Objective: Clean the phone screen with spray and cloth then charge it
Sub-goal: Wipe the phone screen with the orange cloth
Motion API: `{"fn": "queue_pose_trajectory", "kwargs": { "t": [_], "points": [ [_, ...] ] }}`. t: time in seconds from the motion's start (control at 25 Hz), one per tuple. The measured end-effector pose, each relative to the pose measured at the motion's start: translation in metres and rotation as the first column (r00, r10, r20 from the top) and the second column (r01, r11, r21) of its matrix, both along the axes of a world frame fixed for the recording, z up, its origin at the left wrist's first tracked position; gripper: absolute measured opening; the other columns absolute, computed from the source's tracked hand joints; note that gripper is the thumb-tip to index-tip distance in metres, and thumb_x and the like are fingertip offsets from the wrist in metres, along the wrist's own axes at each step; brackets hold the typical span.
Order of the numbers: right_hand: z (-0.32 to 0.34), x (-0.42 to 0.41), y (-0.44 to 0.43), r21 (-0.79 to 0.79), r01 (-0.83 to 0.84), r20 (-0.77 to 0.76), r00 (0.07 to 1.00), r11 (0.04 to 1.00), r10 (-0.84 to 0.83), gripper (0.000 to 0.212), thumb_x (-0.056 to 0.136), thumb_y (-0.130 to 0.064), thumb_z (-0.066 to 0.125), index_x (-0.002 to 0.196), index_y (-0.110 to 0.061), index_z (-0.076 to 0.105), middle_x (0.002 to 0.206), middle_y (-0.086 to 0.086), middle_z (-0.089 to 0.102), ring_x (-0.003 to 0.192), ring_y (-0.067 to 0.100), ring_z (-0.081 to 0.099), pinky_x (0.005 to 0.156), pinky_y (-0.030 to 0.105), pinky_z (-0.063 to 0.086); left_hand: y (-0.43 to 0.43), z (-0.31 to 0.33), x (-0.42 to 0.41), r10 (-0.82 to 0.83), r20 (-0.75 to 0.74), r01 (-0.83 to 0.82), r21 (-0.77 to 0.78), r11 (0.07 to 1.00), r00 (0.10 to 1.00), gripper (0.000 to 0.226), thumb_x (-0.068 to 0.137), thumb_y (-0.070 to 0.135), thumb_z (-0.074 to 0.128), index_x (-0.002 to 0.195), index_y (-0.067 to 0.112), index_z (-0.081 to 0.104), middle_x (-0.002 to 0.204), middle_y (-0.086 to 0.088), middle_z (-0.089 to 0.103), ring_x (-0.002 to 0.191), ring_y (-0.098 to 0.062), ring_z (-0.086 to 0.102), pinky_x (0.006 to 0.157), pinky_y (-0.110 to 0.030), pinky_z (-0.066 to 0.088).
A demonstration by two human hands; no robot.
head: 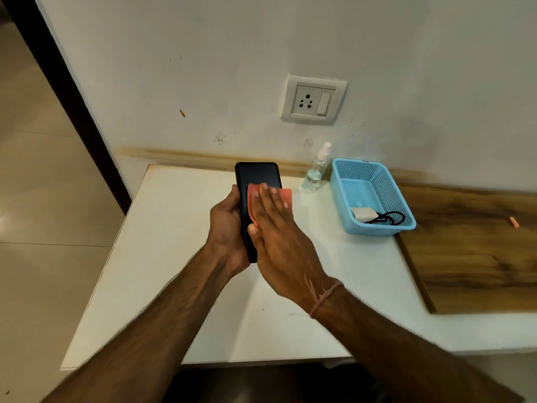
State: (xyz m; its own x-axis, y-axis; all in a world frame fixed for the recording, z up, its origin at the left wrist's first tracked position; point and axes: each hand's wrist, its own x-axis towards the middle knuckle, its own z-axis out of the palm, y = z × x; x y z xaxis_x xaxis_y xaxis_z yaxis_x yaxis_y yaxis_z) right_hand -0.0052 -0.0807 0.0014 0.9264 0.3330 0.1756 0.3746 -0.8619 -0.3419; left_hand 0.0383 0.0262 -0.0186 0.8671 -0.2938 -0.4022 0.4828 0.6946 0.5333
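Left hand (228,225) curled round the edge of a black slab phone (257,177), right hand (273,225) fingers straight and together, pressing a pink cloth (286,194) under them onto the screen

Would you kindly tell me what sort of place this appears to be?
Probably a room in a home or small office: a white counter against a painted wall with a wall socket, a tiled floor beside it, and a blue basket holding a charger.
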Motion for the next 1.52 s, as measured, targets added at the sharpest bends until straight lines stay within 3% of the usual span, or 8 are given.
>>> {"fn": "queue_pose_trajectory", "kwargs": {
  "t": [0.16,0.44,0.6,0.76,0.84,0.96,1.2,1.52],
  "points": [
    [-0.003,-0.002,-0.007,-0.019,-0.02,0.003,1.0,1.0,0.02,0.054,0.106,-0.029,0.023,0.153,-0.013,0.003,0.163,0.003,-0.003,0.15,0.016,-0.009,0.124,0.035,0.004,-0.001,0.001,-0.002,0.001,-0.004,-0.001,-0.002,1.0,1.0,0.065,0.101,0.062,0.035,0.123,0.014,0.073,0.127,-0.015,0.07,0.119,-0.033,0.067,0.101,-0.044,0.053],
    [0.018,0.04,0.007,-0.009,0.06,0.042,0.997,0.998,-0.06,0.054,0.105,-0.024,0.025,0.154,-0.01,0.006,0.163,0.008,0.001,0.15,0.02,-0.005,0.122,0.038,0.007,0.0,0.003,-0.001,-0.058,0.02,0.059,-0.062,0.996,0.998,0.056,0.1,0.06,0.037,0.115,0.025,0.078,0.127,-0.005,0.072,0.114,-0.025,0.07,0.092,-0.041,0.055],
    [0.004,0.006,0.001,-0.03,-0.027,0.052,0.998,0.999,0.028,0.054,0.105,-0.026,0.024,0.153,-0.011,0.006,0.162,0.006,0.0,0.15,0.018,-0.008,0.123,0.036,0.001,0.0,0.005,-0.003,-0.096,0.035,0.099,-0.101,0.99,0.995,0.069,0.099,0.061,0.036,0.13,0.009,0.068,0.134,-0.016,0.065,0.118,-0.033,0.066,0.106,-0.046,0.048],
    [-0.014,-0.037,-0.012,-0.104,-0.097,0.112,0.988,0.99,0.108,0.053,0.103,-0.028,0.028,0.151,-0.009,0.017,0.16,0.008,0.015,0.148,0.023,0.007,0.12,0.039,0.013,-0.003,0.005,-0.005,-0.138,0.046,0.142,-0.114,0.983,0.989,0.079,0.099,0.063,0.03,0.143,0.001,0.052,0.131,-0.02,0.06,0.104,-0.036,0.063,0.096,-0.05,0.05],
    [-0.014,-0.037,-0.018,-0.123,-0.107,0.119,0.985,0.987,0.121,0.053,0.103,-0.028,0.029,0.151,-0.008,0.021,0.16,0.008,0.018,0.148,0.023,0.009,0.12,0.038,0.015,-0.003,0.004,-0.004,-0.124,0.046,0.129,-0.103,0.986,0.991,0.078,0.099,0.063,0.029,0.144,0.003,0.052,0.133,-0.019,0.06,0.107,-0.036,0.062,0.097,-0.05,0.049],
    [-0.003,-0.005,-0.017,-0.057,-0.049,0.069,0.996,0.997,0.053,0.053,0.105,-0.026,0.026,0.153,-0.01,0.01,0.162,0.007,0.006,0.15,0.018,-0.003,0.123,0.033,0.004,-0.004,0.003,-0.002,-0.079,0.026,0.08,-0.03,0.996,0.997,0.069,0.1,0.062,0.034,0.134,0.011,0.065,0.133,-0.015,0.066,0.119,-0.032,0.066,0.102,-0.045,0.05],
    [0.015,0.048,-0.003,-0.041,0.033,0.065,0.997,0.999,-0.03,0.054,0.105,-0.025,0.025,0.154,-0.009,0.007,0.163,0.009,0.004,0.151,0.021,-0.002,0.123,0.039,0.007,-0.005,0.003,-0.004,-0.057,0.012,0.057,0.006,0.998,0.998,0.055,0.1,0.06,0.04,0.118,0.022,0.077,0.125,-0.008,0.072,0.112,-0.028,0.071,0.095,-0.045,0.052],
    [-0.002,-0.003,-0.017,-0.087,-0.104,0.062,0.992,0.991,0.11,0.054,0.105,-0.027,0.025,0.154,-0.011,0.009,0.163,0.004,0.003,0.15,0.016,-0.006,0.122,0.029,-0.002,-0.002,0.003,-0.003,-0.114,0.021,0.115,-0.077,0.99,0.993,0.071,0.099,0.062,0.038,0.136,0.007,0.062,0.137,-0.019,0.063,0.128,-0.035,0.06,0.104,-0.043,0.051]
  ]
}}
